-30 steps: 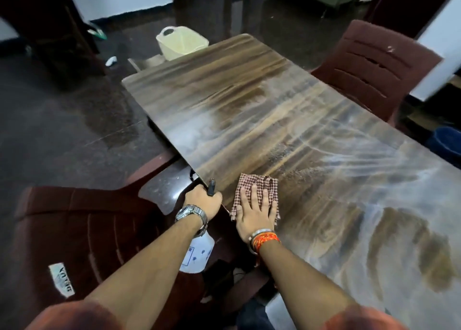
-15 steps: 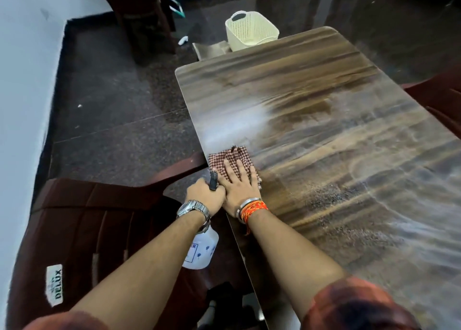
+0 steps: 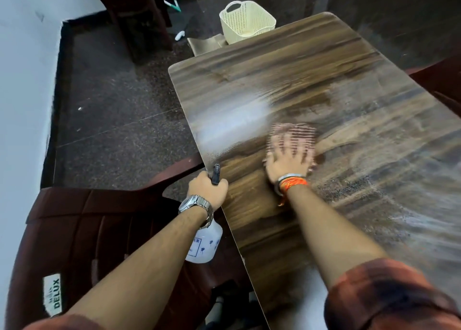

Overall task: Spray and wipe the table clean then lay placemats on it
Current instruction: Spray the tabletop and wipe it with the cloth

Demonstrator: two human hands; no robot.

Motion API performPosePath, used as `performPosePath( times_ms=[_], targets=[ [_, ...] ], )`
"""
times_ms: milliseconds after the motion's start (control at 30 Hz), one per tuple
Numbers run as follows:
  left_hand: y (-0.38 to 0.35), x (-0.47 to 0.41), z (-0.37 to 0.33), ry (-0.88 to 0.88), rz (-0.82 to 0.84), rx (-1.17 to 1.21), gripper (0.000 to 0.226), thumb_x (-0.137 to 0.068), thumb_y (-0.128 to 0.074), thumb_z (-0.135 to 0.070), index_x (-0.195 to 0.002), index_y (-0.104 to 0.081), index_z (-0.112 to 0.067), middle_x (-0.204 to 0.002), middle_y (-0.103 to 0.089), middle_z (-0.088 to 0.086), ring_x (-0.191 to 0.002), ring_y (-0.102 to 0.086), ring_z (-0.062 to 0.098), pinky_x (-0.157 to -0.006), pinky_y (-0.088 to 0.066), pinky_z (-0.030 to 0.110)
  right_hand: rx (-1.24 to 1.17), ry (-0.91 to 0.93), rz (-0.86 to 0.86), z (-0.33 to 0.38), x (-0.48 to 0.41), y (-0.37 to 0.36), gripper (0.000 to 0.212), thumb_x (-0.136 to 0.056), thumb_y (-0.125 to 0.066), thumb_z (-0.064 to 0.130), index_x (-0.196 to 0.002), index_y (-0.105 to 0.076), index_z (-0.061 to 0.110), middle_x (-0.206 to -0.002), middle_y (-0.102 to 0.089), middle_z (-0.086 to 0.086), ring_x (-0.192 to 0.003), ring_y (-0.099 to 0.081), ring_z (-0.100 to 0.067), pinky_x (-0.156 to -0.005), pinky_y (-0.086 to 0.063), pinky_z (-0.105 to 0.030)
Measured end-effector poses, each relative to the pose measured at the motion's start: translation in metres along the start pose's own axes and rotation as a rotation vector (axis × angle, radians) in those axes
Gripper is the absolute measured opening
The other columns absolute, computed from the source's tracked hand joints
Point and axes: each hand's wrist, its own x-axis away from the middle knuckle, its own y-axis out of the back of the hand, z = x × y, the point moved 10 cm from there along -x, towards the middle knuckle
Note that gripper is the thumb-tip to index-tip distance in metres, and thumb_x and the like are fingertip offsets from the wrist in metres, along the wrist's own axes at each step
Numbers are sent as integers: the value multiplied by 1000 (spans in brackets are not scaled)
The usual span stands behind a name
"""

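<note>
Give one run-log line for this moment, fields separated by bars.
phase: wiping | right hand: flat on checked cloth | left hand: grips spray bottle beside table edge | surface: wet streaks

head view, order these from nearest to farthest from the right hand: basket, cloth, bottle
From the right hand:
1. cloth, under its flat fingers on the table.
2. bottle, gripped by the left hand, just off the table's left edge.
3. basket, past the table's far end.
</note>
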Motion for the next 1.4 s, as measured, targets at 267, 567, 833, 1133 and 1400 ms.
performPosePath(
  times_ms=[267,567,833,1133,1400],
  targets=[
    [-16,27,-22,-84,40,-60,38,-73,-52,-46,-95,-62,-16,-90,-70,10,-77,-68,30,-75,-58,38,63,233,10,-12,67,-14,55,-94,-25,52,-147,-12,51,-160,-10,15,-148,-6,-23,-115,4,-54],
    [-29,70,-15,-94,48,-59,35,-69,-49,-46,-87,-59,-19,-88,-70,10,-75,-70,31,-77,-60,41,20,107,22,-38,117,-20,58,-91,-22,52,-148,-12,49,-161,-7,9,-147,-1,-32,-114,8,-57],
    [-40,112,-6,-157,89,-68,39,-69,-49,-45,-92,-61,-17,-86,-70,11,-74,-68,29,-67,-54,33,52,89,26,-120,190,-19,58,-89,-21,53,-146,-11,54,-159,-10,15,-148,-6,-24,-115,2,-56],
    [-47,177,42,-245,173,-72,23,-76,-53,-44,-80,-56,-21,-84,-72,9,-73,-71,31,-77,-59,37,-14,168,48,-31,319,-61,55,-86,-32,50,-141,-36,48,-153,-34,9,-140,-29,-33,-110,-9,-59],
    [-63,236,84,-292,267,-126,30,-72,-53,-42,-86,-60,-16,-85,-70,10,-71,-71,30,-72,-59,37,-14,-296,38,-183,422,-53,55,-91,-13,56,-145,-2,55,-160,0,18,-148,3,-21,-116,5,-54]
  ],
)
